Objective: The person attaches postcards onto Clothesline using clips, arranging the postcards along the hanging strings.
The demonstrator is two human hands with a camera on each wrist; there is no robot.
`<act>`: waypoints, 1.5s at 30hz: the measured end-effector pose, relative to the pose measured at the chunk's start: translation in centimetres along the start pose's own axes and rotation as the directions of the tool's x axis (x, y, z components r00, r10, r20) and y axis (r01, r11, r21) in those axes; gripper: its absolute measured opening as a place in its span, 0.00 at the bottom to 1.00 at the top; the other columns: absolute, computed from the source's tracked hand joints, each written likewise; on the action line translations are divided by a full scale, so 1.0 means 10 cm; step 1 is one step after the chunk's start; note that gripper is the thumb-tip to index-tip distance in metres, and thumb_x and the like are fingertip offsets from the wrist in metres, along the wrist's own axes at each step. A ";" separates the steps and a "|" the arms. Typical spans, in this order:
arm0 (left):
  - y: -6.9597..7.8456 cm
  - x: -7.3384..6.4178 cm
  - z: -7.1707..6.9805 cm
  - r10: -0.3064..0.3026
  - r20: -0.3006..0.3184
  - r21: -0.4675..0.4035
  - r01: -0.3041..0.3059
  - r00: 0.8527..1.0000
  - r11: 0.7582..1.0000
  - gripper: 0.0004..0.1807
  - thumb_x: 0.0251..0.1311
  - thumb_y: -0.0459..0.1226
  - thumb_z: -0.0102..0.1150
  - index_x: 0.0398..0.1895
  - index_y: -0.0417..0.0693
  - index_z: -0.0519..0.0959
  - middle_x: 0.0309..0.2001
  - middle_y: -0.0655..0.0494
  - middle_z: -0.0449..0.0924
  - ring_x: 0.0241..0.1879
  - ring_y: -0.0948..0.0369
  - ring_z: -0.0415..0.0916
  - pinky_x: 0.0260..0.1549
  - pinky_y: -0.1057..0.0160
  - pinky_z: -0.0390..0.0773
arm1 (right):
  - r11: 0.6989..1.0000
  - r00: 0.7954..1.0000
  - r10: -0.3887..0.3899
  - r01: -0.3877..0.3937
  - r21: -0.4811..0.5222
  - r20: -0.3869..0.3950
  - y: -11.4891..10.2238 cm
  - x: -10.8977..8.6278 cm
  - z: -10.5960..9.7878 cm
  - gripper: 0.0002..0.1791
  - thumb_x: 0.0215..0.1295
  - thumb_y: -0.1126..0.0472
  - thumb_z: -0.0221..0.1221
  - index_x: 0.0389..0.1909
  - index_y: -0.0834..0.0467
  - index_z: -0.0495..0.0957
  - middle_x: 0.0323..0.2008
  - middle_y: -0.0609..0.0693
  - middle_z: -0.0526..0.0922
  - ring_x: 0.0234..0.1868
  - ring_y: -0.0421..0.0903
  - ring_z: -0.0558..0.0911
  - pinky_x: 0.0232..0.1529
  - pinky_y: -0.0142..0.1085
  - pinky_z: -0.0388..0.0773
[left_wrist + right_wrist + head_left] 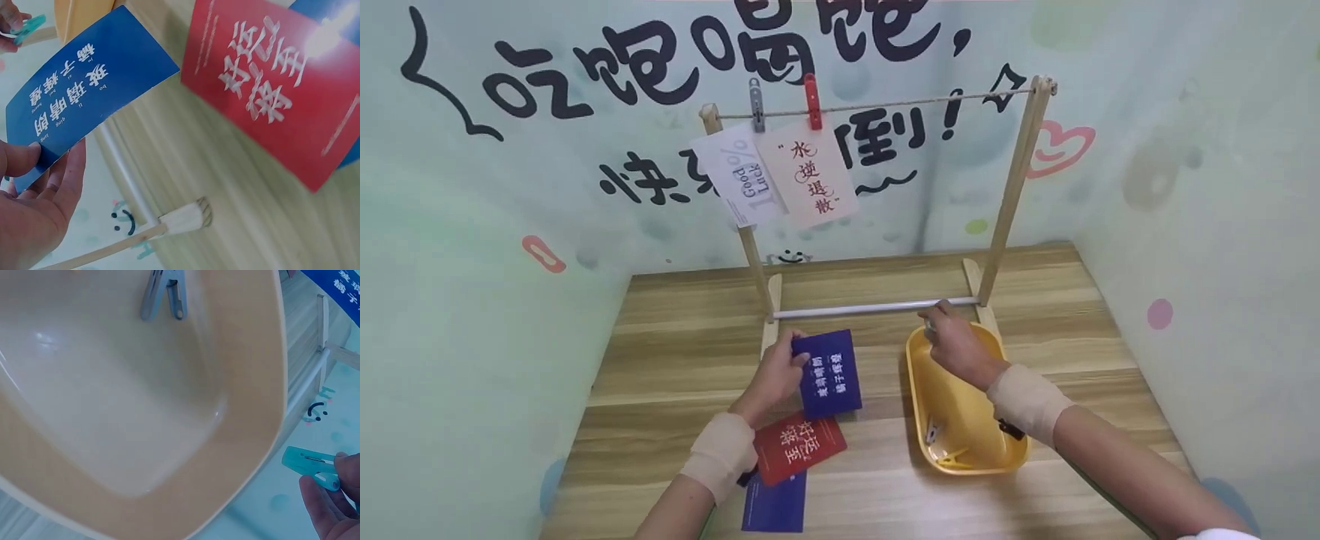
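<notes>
My left hand point(780, 369) pinches a dark blue card point(831, 373) with white characters, thumb on its face and fingers behind, as the left wrist view shows. Over the far end of a yellow tub point(916, 397), my right hand point(958, 345) pinches a teal clothespin point(309, 464) between thumb and fingers. Below the held card lies a red card point(804, 448), partly covering another blue card point(774, 506). Inside the tub are a grey clothespin point(163, 293) and a yellow clothespin point(955, 459).
Behind the hands stands a wooden frame point(1014, 191) with a rope point(915, 102) across its top. A grey clothespin point(757, 105) and a red clothespin point(812, 101) hold a white card point(731, 169) and a pale pink card point(810, 180) there. A white bar point(870, 308) joins the frame's feet.
</notes>
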State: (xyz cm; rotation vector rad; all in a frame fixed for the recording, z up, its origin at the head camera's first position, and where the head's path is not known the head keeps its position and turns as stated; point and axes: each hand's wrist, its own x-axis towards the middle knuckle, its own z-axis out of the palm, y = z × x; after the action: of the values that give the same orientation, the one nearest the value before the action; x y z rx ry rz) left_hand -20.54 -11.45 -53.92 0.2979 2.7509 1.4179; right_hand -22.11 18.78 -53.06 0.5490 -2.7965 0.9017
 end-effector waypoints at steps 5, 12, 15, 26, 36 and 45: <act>0.11 0.10 -0.11 0.028 -0.027 -0.014 -0.028 0.999 1.000 0.11 0.65 0.22 0.51 0.49 0.37 0.69 0.46 0.36 0.80 0.48 0.45 0.79 0.54 0.46 0.77 | 1.000 1.000 -0.016 0.016 -0.008 0.002 -0.08 0.05 -0.07 0.17 0.62 0.81 0.53 0.53 0.73 0.75 0.47 0.65 0.76 0.43 0.56 0.80 0.44 0.48 0.82; 0.31 0.23 -0.21 0.004 -0.019 -0.068 -0.005 1.000 0.998 0.11 0.68 0.22 0.47 0.51 0.35 0.67 0.49 0.35 0.77 0.51 0.45 0.77 0.57 0.47 0.75 | 0.999 0.999 -0.039 0.039 -0.029 -0.014 -0.23 0.21 -0.27 0.18 0.64 0.79 0.55 0.55 0.71 0.74 0.49 0.66 0.76 0.44 0.59 0.82 0.43 0.49 0.83; 0.38 0.27 -0.25 -0.016 -0.003 -0.086 0.015 1.000 0.996 0.11 0.69 0.23 0.46 0.52 0.36 0.65 0.50 0.35 0.76 0.51 0.46 0.77 0.57 0.48 0.76 | 0.998 0.999 -0.036 0.034 -0.051 -0.040 -0.32 0.30 -0.39 0.19 0.63 0.79 0.56 0.55 0.70 0.75 0.48 0.66 0.78 0.45 0.60 0.83 0.43 0.50 0.84; 0.51 0.38 -0.34 -0.023 0.003 -0.061 0.023 1.000 0.998 0.12 0.71 0.26 0.46 0.55 0.39 0.66 0.55 0.36 0.75 0.54 0.46 0.76 0.60 0.48 0.74 | 0.993 0.993 -0.080 0.072 -0.093 -0.087 -0.41 0.41 -0.62 0.15 0.62 0.78 0.58 0.51 0.70 0.77 0.45 0.65 0.79 0.45 0.62 0.83 0.46 0.50 0.84; 0.72 0.55 -0.42 0.046 -0.014 0.037 -0.045 0.999 0.998 0.11 0.71 0.26 0.47 0.54 0.40 0.67 0.54 0.36 0.78 0.52 0.46 0.77 0.58 0.48 0.75 | 0.992 0.994 -0.085 0.078 -0.095 -0.071 -0.57 0.64 -0.91 0.17 0.63 0.80 0.56 0.53 0.71 0.75 0.48 0.66 0.77 0.47 0.60 0.83 0.50 0.48 0.84; 0.90 0.72 -0.55 0.068 -0.035 0.051 -0.066 0.997 0.997 0.12 0.70 0.26 0.47 0.55 0.37 0.66 0.54 0.34 0.78 0.53 0.44 0.76 0.59 0.47 0.74 | 0.996 0.998 -0.053 0.050 -0.074 -0.041 -0.72 0.84 -1.16 0.21 0.63 0.80 0.57 0.57 0.69 0.73 0.52 0.65 0.76 0.54 0.59 0.80 0.59 0.46 0.80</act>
State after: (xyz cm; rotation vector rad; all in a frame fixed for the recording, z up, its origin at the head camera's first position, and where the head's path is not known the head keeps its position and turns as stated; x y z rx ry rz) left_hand -26.85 -9.47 -42.96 0.3724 2.8349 1.3851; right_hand -26.69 17.71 -37.78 0.5809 -2.7510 0.7884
